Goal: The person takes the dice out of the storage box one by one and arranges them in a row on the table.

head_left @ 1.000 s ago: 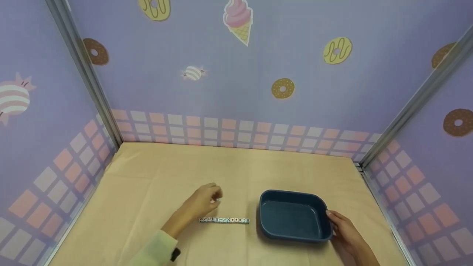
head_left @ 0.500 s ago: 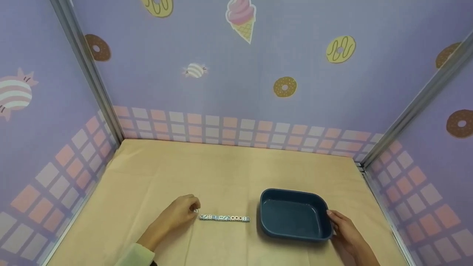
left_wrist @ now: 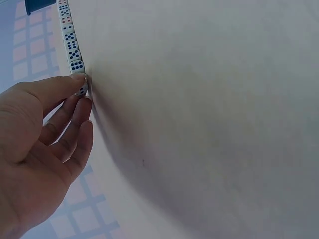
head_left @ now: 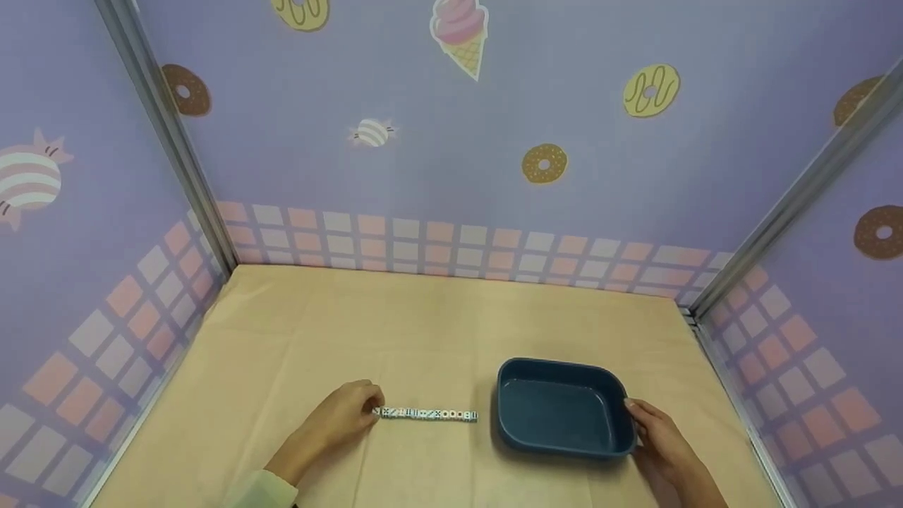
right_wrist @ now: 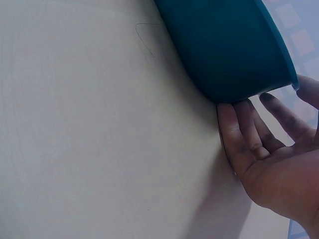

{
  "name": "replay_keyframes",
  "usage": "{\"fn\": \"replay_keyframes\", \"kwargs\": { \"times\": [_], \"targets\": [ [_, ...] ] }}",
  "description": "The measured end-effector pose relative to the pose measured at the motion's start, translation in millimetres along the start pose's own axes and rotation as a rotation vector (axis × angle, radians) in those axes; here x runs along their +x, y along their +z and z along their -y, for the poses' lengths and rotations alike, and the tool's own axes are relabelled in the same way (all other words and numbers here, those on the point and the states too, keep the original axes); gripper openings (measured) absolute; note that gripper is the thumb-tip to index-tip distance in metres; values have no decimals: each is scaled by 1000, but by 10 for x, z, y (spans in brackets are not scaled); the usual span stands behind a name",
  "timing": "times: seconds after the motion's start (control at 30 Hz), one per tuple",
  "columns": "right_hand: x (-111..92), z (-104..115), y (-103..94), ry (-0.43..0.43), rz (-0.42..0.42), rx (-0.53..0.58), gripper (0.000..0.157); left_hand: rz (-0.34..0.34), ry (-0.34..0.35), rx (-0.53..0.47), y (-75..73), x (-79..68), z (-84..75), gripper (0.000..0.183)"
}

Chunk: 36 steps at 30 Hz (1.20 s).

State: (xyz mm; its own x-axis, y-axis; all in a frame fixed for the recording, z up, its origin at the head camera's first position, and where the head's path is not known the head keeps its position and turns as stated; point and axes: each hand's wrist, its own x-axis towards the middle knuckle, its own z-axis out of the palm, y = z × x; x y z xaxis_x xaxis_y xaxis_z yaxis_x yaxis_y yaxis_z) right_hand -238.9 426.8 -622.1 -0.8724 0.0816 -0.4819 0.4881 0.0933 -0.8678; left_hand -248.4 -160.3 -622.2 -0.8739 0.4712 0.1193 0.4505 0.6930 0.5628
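A row of small white dice (head_left: 430,414) with blue and red pips runs left to right across the cloth in the head view. At its left end my left hand (head_left: 342,418) pinches one die (left_wrist: 81,90) between thumb and fingers, in line with the others. In the left wrist view that die sits right by the neighbouring one, partly covered by the thumb. To the right of the row is a dark blue rectangular dish (head_left: 557,416) with rounded corners and nothing inside. My right hand (head_left: 663,441) grips its right side, thumb at the rim and fingers against the outer wall.
A beige cloth (head_left: 338,317) covers the table. Purple walls (head_left: 423,183) with sweets and a tile pattern enclose it at the back and both sides, with grey metal posts (head_left: 169,134) in the corners.
My left hand has come left and down from above the row to its left end, bringing the die to the table beside the others. The right hand and dish have stayed put.
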Motion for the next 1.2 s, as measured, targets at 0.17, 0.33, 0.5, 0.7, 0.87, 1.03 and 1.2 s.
{"fn": "replay_keyframes", "kwargs": {
  "times": [0.17,0.33,0.5,0.7,0.87,1.03,1.2],
  "targets": [
    [10,12,17,-6,0,4,70,-13,5,-5,-3,3,-10,17],
    [23,30,30,-13,-2,8,70,-12,-2,-7,-13,-1,-22,18],
    [12,31,23,-9,-3,10,70,-6,-1,-27,-24,-7,-22,17],
    [-6,40,6,-4,-31,21,63,9,-15,-81,-32,14,-15,18],
    [15,56,8,7,-20,21,69,2,-29,-152,-1,32,29,19],
    [18,42,11,22,-22,14,68,12,-41,-184,41,21,75,20],
    [-13,17,-4,7,-16,17,68,9,-49,-196,55,10,62,21]
  ]
}}
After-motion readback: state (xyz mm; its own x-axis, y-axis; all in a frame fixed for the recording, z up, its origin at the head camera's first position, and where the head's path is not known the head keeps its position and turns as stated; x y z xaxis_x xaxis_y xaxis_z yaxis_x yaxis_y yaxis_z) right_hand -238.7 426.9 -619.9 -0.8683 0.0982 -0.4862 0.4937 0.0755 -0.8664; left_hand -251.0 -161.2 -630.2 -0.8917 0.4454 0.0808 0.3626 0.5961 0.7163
